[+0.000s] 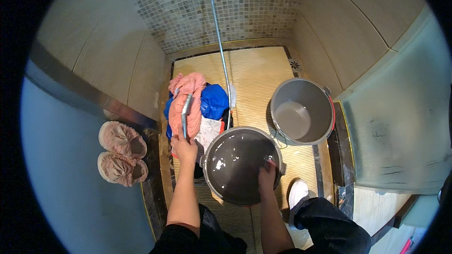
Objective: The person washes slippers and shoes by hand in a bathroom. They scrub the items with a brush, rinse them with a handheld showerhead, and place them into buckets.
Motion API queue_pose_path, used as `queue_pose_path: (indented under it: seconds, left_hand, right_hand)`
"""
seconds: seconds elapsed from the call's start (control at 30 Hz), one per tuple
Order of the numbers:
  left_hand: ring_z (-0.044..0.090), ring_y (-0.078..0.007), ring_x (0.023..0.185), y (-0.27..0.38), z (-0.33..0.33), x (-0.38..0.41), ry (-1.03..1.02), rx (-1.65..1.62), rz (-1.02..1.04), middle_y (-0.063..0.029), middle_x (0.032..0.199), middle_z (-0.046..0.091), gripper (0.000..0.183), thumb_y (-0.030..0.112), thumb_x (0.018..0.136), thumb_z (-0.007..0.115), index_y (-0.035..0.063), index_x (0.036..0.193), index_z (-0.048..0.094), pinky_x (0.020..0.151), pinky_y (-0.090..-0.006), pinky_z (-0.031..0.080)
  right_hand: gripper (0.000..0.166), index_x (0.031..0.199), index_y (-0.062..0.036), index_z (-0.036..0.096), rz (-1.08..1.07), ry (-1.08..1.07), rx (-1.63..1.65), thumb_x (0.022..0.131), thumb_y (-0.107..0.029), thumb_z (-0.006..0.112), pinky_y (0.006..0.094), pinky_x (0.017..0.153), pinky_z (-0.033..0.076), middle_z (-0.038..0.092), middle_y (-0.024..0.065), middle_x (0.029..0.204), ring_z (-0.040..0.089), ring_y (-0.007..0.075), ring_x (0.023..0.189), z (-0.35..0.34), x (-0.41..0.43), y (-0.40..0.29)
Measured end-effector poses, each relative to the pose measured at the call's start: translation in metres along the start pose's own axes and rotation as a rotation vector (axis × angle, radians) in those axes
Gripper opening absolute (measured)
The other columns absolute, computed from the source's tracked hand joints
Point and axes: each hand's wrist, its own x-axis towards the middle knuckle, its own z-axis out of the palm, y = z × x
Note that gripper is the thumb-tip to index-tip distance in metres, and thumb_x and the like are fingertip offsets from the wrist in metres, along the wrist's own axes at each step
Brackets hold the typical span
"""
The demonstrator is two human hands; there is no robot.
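My left hand (pixel 185 150) is closed round the lower end of a metallic shower hose fitting (pixel 186 110), above a pile of clothes. On the pile lie a pink knitted cloth (pixel 190 84), a blue garment (pixel 214 101) and a white patterned cloth (pixel 209 131). A grey bucket full of water (pixel 233 173) stands before me. My right hand (pixel 267 176) is at the inner right side of this bucket, its fingertips at the water; whether it grips anything cannot be told. A second grey bucket (pixel 317 113) with a red-gripped handle stands to the right, holding a little water or none.
A metal hose (pixel 218 38) runs down from the mosaic wall (pixel 226 10). Pink fluffy slippers (pixel 122 139) lie left beyond the dark stone sill (pixel 152 169). A frosted glass panel (pixel 399 123) is at right, a floor drain (pixel 294 65) at the back right corner.
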Motion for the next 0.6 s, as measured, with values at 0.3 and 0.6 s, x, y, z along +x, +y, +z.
queue_pose_path:
  seconds: [0.3, 0.6]
  left_hand:
    - [0.042, -0.0416, 0.116, 0.019, -0.001, 0.002, 0.026, -0.148, 0.042, -0.0291, 0.127, 0.042, 0.079, 0.007, 0.071, 0.067, -0.0011, 0.137, 0.026, 0.098, -0.0425, 0.035]
    - [0.057, -0.0335, 0.096, 0.025, -0.004, -0.008, -0.109, 0.005, 0.010, -0.0182, 0.092, 0.064, 0.028, 0.012, 0.074, 0.063, 0.0018, 0.100, 0.063, 0.083, -0.0421, 0.043]
  right_hand:
    - [0.044, 0.125, 0.0015, 0.048, 0.137, -0.191, -0.171, 0.083, -0.008, 0.055, 0.0306, 0.093, 0.039, 0.057, 0.0160, 0.116, 0.053, 0.0243, 0.107, 0.003, -0.008, -0.014]
    - [0.026, 0.110, 0.0005, 0.058, -0.018, -0.122, -0.057, 0.086, -0.009, 0.058, 0.0229, 0.074, 0.046, 0.063, 0.0043, 0.088, 0.058, 0.0102, 0.081, 0.020, -0.024, -0.041]
